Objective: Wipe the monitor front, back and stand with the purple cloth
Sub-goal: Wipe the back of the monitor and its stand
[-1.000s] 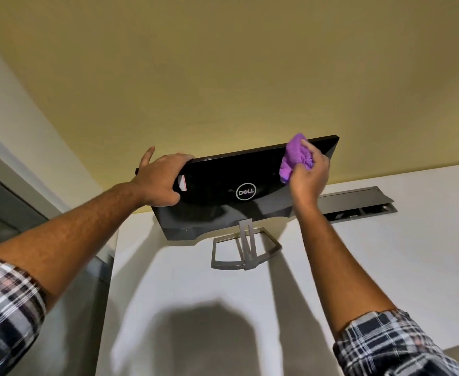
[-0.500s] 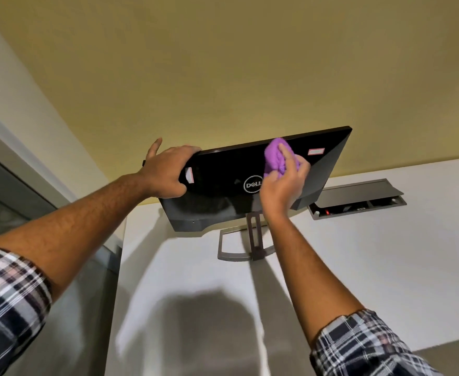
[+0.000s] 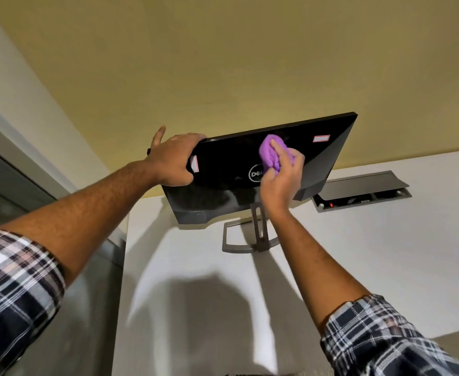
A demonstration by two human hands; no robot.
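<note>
While the left hand [image 3: 172,161] grips the monitor [image 3: 236,185] at its upper left corner, fingers curled over the top edge and the thumb pressed against the glossy black back beside a small white sticker [image 3: 194,163], the right hand [image 3: 282,175] presses the purple cloth [image 3: 270,153] against the middle of that back. The cloth is bunched into a wad, and the right hand's fingers are curled round it, with the index finger lying across its top. It sits just above and to the right of the round logo [image 3: 255,172], partly covering it. A second white sticker [image 3: 321,138] shows near the monitor's upper right corner. Below the monitor, its grey stand [image 3: 246,240] rests on the white desk [image 3: 358,253]. To the right of the monitor, a grey cable hatch [image 3: 361,191] in the desk stands open. Both forearms come out of rolled plaid sleeves [image 3: 14,280].
</note>
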